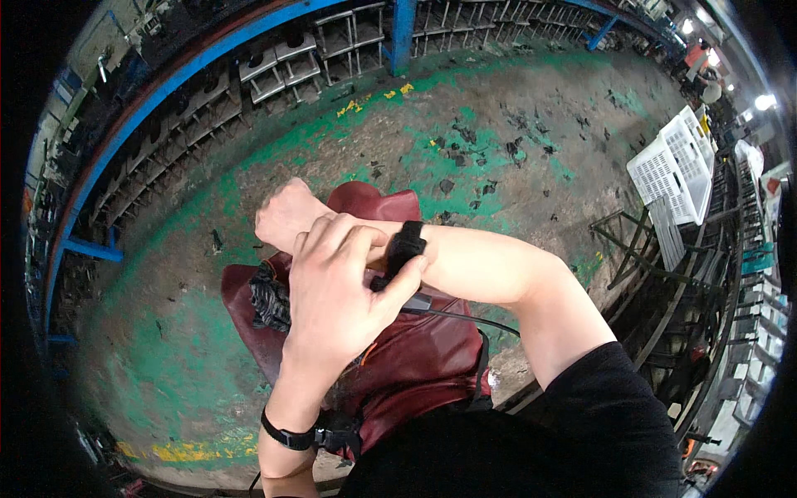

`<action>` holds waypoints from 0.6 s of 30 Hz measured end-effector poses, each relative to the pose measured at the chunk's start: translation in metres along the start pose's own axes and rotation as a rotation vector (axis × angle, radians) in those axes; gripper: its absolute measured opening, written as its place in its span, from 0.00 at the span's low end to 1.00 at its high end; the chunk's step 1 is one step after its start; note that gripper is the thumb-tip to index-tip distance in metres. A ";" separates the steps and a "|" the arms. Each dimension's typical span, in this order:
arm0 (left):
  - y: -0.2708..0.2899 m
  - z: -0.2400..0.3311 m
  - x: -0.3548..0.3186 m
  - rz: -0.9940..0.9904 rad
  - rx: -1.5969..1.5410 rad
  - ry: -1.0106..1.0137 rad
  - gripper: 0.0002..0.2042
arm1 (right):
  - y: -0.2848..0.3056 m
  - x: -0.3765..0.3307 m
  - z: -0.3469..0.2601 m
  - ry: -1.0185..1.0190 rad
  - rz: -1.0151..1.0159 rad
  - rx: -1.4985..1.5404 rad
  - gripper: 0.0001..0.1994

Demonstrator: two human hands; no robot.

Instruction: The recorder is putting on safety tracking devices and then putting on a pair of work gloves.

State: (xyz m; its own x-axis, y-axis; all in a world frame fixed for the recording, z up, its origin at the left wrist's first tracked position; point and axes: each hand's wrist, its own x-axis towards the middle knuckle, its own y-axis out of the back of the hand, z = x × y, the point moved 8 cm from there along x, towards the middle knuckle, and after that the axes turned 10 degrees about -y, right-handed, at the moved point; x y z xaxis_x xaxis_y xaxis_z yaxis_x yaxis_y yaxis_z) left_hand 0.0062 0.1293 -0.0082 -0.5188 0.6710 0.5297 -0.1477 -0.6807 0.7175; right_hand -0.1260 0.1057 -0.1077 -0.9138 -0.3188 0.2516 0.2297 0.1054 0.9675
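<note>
My right forearm crosses in front of me, and my right hand [289,212] is closed in a fist with nothing visible in it. A black wrist strap [407,243] circles the right wrist. My left hand [332,270] lies over that wrist, its thumb and curled fingers closed on the strap. A small dark device [418,302] with a black cable [477,318] shows just below the right wrist. Another black strap with a buckle [286,436] is around my left wrist. Beneath both hands, a maroon apron [419,353] covers my lap, with a crumpled black ribbed bundle [270,300] on it.
Green-painted, worn floor [178,349] with dark scraps lies ahead. Blue-framed racks [403,37] with metal stands line the far and left sides. White plastic crates [674,170] stand at the right beside metal frames [656,249]. People [704,70] are far off at upper right.
</note>
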 end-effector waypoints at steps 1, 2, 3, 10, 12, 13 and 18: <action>0.015 -0.003 -0.004 0.144 -0.064 -0.017 0.16 | 0.021 0.000 0.005 -0.025 0.085 0.006 0.08; 0.033 -0.010 -0.017 0.235 -0.080 0.029 0.12 | 0.045 -0.003 0.011 -0.050 0.187 -0.004 0.08; 0.053 -0.014 -0.033 0.428 -0.076 0.060 0.06 | 0.071 -0.007 0.014 -0.058 0.280 -0.030 0.08; -0.044 -0.116 -0.130 0.695 -1.025 0.789 0.14 | 0.220 -0.044 -0.032 0.041 0.803 0.160 0.10; -0.090 -0.112 -0.133 0.491 -1.378 0.842 0.15 | 0.233 -0.050 -0.051 0.090 0.861 0.304 0.10; -0.100 -0.104 -0.127 0.389 -1.494 0.778 0.15 | 0.237 -0.052 -0.057 0.096 0.901 0.347 0.12; -0.091 -0.058 -0.070 -0.020 -1.682 0.311 0.16 | 0.234 -0.046 -0.082 0.167 0.735 0.432 0.12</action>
State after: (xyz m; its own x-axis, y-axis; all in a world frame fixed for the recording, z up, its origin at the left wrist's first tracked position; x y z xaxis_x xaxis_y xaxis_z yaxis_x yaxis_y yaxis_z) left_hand 0.0073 0.1272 -0.1364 -0.6079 0.7430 0.2800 -0.7074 -0.3467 -0.6159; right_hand -0.0027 0.0682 0.1086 -0.5143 -0.1600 0.8425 0.5642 0.6768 0.4729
